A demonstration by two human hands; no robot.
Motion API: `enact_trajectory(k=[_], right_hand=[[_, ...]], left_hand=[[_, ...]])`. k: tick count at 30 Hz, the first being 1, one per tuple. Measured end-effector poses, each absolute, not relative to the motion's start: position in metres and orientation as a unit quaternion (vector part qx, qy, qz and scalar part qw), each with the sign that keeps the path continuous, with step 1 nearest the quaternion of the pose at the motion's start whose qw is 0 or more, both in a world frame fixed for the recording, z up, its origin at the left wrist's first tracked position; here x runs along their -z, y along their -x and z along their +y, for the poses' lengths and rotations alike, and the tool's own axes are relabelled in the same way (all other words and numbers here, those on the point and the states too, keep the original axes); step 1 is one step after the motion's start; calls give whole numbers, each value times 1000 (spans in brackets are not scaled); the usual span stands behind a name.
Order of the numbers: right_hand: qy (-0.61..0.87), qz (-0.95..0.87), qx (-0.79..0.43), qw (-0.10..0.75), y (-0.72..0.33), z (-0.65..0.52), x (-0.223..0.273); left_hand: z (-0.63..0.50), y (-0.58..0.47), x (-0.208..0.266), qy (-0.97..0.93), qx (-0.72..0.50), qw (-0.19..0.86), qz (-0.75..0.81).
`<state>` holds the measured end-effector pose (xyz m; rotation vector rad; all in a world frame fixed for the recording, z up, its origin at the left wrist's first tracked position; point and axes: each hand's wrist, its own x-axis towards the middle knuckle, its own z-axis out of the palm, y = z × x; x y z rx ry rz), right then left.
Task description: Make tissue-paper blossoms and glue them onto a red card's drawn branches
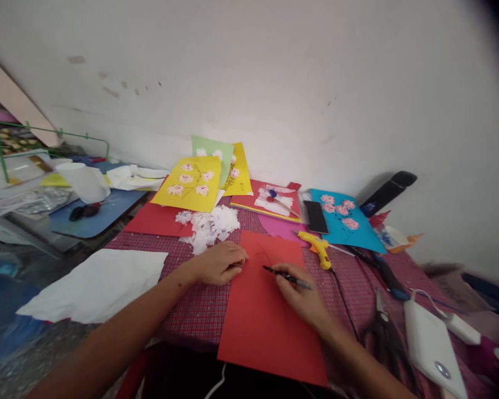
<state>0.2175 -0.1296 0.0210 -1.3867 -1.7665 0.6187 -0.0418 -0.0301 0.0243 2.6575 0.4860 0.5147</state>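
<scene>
Right hand (297, 293) holding black pen (289, 276), red paper (270, 316) beneath

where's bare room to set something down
Bare checked cloth shows between the left forearm and near red sheet, with a smaller patch between the yellow glue gun and black scissors. Around the white device, it's crowded.

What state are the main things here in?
Black pen: held in right hand
Left hand: loosely curled
Red paper sheet: flat, faint curve drawn
Yellow glue gun: lying down, corded
Smartphone: screen dark
White paper scraps: heaped
Scissors: blades apparently closed
</scene>
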Motion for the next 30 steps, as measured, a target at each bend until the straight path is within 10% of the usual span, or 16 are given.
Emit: enact_trajectory(k=[30], right_hand=[[539, -706, -242, 391, -214, -147, -19]], left_hand=[[-31, 41, -29, -948, -163, 200, 184]])
